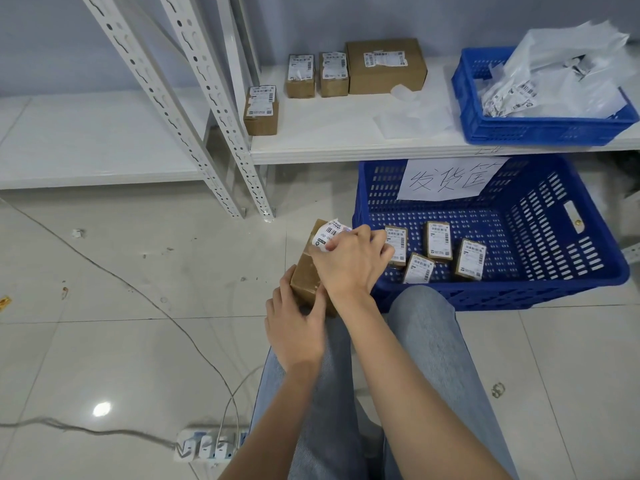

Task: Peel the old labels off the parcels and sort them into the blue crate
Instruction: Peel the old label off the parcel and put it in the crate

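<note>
A person sits over a glossy, pale tiled floor (138,341), legs in light blue denim reaching forward. Between the knees they hold a small brown cardboard parcel (306,275), a matte rectangular box standing tilted on end. The left hand (294,327) grasps its lower end, fingers and thumb curled around the cardboard. The right hand (349,261) lies across the top, its fingertips pinching a white paper label (329,233) printed with black barcodes; the label's upper edge curls up, away from the box.

Just to the right, on the floor, sits a large blue crate (571,271) of rigid plastic with slotted lattice walls. A white paper sign (446,180) with handwritten characters hangs over its far wall. Inside on the bottom lie four small brown parcels (438,240), each with a white barcode label on top.

Behind the crate is a low white shelf (329,133) on grey perforated metal uprights (194,98). On it stand three small labelled cardboard boxes (261,110) and one larger flat carton (386,65), also labelled. At the shelf's right end a second, shallower blue crate (485,126) is heaped with crumpled white plastic mailing bags (561,74).

A thin grey cable (121,278) trails over the floor to a white power strip (207,445) near the bottom edge.
</note>
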Demonstrator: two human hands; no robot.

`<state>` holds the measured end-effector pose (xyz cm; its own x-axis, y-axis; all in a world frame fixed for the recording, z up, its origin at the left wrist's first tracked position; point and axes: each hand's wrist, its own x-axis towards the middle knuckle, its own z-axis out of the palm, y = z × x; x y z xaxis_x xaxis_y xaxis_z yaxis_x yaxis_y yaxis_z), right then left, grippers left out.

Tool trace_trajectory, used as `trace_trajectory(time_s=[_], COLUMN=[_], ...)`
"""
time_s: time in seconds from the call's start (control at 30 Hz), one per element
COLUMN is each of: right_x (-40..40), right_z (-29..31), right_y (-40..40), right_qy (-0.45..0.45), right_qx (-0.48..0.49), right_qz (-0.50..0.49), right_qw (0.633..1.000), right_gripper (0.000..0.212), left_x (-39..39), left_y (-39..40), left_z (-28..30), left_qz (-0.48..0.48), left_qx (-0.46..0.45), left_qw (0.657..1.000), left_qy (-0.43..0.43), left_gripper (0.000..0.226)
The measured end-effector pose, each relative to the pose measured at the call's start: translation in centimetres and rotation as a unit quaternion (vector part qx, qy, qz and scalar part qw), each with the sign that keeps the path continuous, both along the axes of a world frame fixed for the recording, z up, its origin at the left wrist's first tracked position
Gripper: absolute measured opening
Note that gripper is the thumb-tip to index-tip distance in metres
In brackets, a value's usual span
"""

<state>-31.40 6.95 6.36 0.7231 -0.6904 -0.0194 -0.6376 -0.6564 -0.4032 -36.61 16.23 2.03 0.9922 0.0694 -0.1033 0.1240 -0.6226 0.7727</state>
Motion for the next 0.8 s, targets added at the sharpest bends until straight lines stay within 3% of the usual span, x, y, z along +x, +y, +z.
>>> trace_trajectory(time_s=[0.2, 0.5, 0.7, 0.8], right_x=[-0.4, -1.2, -1.8, -1.8], right_z=[-0.2, -1.5, -1.7, -1.7], right_y=[0.2, 0.5, 0.2, -0.4], right_qy=[-0.028, -0.072, -0.134, -0.185], right_qx=[0.035, 0.059, 0.16, 0.282], right_qz=[0.013, -0.001, -0.031, -0.078], right_qw=[0.999, 0.996, 0.978, 0.938], right_gripper=[0.023, 0.022, 0.01, 0.005], left_x=[-0.1, -0.2, -0.4, -0.3], left_y=[0.0, -0.1, -0.1, -0.1], left_z=[-0.1, -0.1, 0.1, 0.0], left_qz=[-0.012, -0.002, 0.002, 0.0], left_qx=[0.014, -0.018, -0.036, -0.031], left_qw=[1.0, 1.0, 0.999, 1.0], left_qy=[-0.003, 0.001, -0.001, -0.001], left_gripper=[0.067, 0.063, 0.062, 0.062])
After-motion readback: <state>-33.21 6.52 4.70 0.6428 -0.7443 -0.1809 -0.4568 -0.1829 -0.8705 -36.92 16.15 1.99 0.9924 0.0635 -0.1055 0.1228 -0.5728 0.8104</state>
